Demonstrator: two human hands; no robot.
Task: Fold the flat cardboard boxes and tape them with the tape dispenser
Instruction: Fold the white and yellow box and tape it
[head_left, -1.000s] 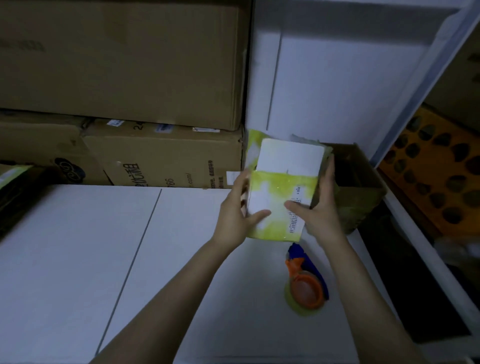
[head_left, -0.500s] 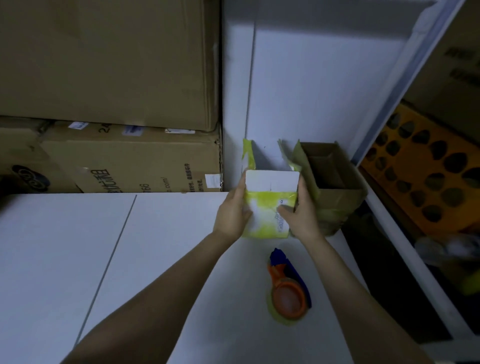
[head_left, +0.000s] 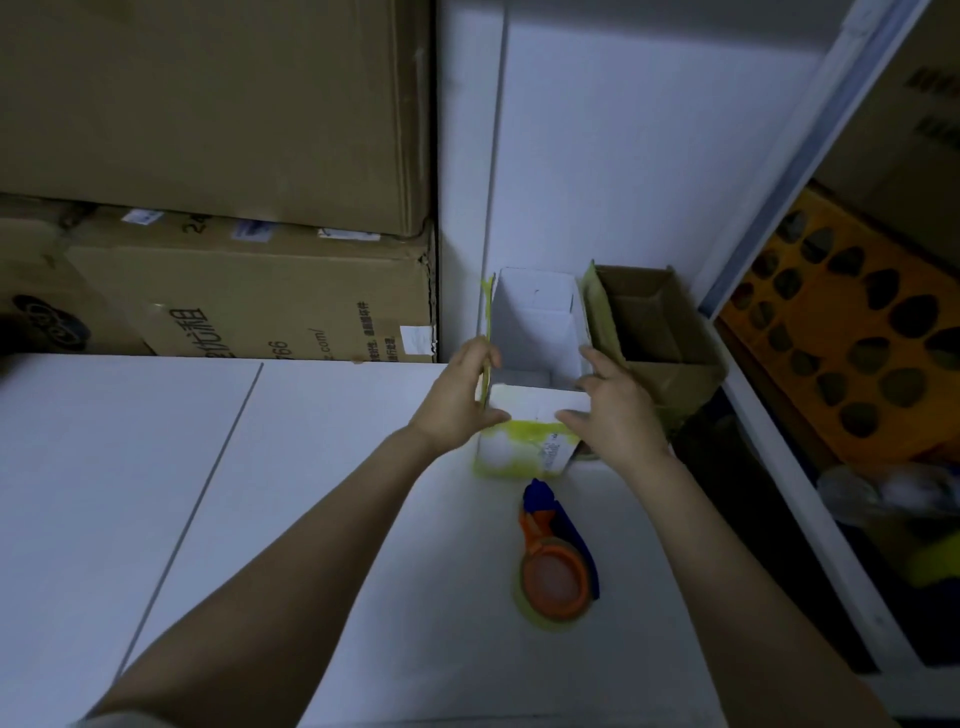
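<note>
the fingers of my left hand (head_left: 457, 402) curl over the left wall of the small yellow-and-white box (head_left: 511, 454), and the thumb lies across the near flap, which is bent inward. the fingers of my right hand (head_left: 615, 415) grip the right wall the same way, with that thumb on the same flap from the other side. both hands hold the box and nothing else.

the box stands on the white surface (head_left: 260, 519) with its open mouth up, showing a plain white inside. it sits close to the white wall panel (head_left: 623, 130) and just beside a small open brown box (head_left: 660, 332).

it looks like thin printed card, so i judge it light and easy to dent. the walls would probably bow if i squeezed them mid-panel, so the creases and corners are the better places to press. being so light, it may also slide on the smooth surface unless one hand pins it down.

the tape dispenser (head_left: 556, 564), blue and orange with its roll, lies untouched on the surface just on my side of the box. i would reach for it with my right hand while the left keeps the flaps down.

large cardboard cartons (head_left: 234, 291) are stacked at the back left, and an orange tray with holes (head_left: 857, 338) lies off to the right.
</note>
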